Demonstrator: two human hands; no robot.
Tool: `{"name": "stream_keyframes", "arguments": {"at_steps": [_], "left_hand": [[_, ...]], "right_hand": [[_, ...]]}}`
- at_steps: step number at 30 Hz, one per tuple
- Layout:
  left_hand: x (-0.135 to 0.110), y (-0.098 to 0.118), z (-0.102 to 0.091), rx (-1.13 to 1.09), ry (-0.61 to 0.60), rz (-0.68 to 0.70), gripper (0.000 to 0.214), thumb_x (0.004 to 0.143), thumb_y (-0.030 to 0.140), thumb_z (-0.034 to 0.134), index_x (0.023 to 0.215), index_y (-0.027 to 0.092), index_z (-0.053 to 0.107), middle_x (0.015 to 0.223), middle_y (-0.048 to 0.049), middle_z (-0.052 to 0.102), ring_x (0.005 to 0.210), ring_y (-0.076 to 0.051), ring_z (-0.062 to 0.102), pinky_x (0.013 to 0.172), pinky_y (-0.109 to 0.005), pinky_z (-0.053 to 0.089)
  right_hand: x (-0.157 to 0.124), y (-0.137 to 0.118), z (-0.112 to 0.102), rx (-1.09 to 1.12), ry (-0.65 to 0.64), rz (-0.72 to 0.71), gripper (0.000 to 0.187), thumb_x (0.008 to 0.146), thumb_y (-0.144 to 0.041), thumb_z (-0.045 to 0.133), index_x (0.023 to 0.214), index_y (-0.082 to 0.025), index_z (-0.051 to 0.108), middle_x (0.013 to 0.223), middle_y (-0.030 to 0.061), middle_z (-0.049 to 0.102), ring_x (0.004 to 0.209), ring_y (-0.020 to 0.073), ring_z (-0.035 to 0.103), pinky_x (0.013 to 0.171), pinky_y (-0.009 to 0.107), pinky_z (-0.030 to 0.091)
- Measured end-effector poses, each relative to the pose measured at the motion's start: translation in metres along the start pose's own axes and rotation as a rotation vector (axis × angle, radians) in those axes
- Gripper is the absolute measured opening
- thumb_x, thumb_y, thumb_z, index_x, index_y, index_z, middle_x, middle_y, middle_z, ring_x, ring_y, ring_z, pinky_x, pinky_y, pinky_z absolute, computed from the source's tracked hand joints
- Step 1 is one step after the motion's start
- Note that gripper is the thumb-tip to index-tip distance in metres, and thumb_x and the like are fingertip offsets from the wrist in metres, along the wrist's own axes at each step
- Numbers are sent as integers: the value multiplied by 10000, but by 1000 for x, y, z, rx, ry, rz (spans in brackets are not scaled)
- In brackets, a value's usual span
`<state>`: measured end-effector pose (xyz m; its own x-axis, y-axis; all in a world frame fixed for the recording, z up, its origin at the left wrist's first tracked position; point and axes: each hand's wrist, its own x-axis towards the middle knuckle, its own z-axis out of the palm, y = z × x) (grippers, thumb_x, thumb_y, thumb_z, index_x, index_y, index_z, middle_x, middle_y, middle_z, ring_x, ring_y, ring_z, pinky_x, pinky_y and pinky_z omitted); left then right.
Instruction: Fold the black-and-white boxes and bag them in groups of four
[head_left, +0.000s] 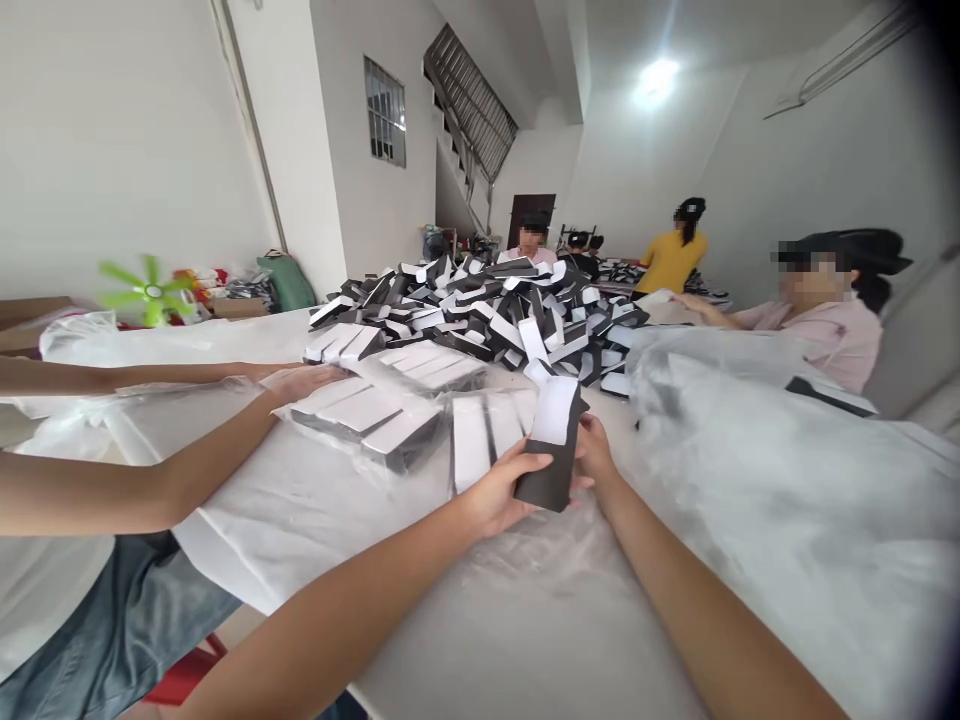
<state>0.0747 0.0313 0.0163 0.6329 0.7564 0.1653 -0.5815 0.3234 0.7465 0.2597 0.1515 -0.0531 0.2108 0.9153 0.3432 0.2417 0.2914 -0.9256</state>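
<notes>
Both my hands hold one small black box with a white inner flap (551, 445) upright over the table. My left hand (499, 490) grips its left side with the fingers curled round it. My right hand (594, 450) closes on its right edge. Just beyond the box lie rows of the same black and white boxes (375, 415) under clear plastic film. A big loose heap of such boxes (495, 310) fills the middle of the table behind them.
A person on my left reaches both arms (225, 440) across to the wrapped rows. A person in pink (825, 320) sits at the right by a large crumpled plastic sheet (787, 470). Others work at the far end. A green fan (146, 290) stands at the left.
</notes>
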Motion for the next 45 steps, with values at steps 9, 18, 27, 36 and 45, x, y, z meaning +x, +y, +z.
{"name": "stream_keyframes", "arguments": {"at_steps": [9, 18, 27, 36, 45], "left_hand": [[0, 3, -4, -82, -7, -60, 547, 874, 468, 494, 1270, 99, 574, 1318, -193, 578, 797, -222, 656, 668, -334, 463], [-1, 11, 0, 6, -73, -106, 592, 875, 403, 545, 1427, 242, 404, 1312, -160, 578, 833, -246, 684, 623, -307, 449], [-2, 21, -10, -17, -29, -170, 454, 829, 432, 547, 1106, 85, 640, 955, -152, 664, 744, -261, 643, 546, -288, 384], [2, 19, -12, -50, 42, -199, 514, 883, 536, 491, 1192, 148, 624, 970, -117, 688, 758, -247, 655, 576, -292, 391], [3, 9, -12, 134, 4, -303, 397, 863, 442, 526, 988, 90, 663, 858, -148, 709, 724, -260, 673, 586, -321, 446]], "right_hand": [[5, -99, -39, 292, 89, -103, 379, 786, -447, 597, 1088, -296, 427, 1270, 34, 553, 1058, 195, 661, 894, 353, 549], [-19, -183, -86, -77, -502, -276, 353, 729, -227, 620, 1075, -297, 621, 1236, 12, 621, 1201, 272, 556, 1019, 437, 449], [-28, -180, -89, -296, -799, -66, 526, 798, -309, 610, 1313, -376, 523, 1434, -27, 510, 1359, 296, 417, 1048, 409, 439], [-29, -182, -90, -629, -816, 41, 753, 755, -434, 675, 1452, -388, 394, 1533, -36, 384, 1409, 365, 325, 1110, 478, 372], [-34, -187, -72, -535, -630, -7, 541, 856, -705, 408, 1299, -435, 561, 1342, -29, 605, 1273, 356, 511, 1046, 527, 408]]}}
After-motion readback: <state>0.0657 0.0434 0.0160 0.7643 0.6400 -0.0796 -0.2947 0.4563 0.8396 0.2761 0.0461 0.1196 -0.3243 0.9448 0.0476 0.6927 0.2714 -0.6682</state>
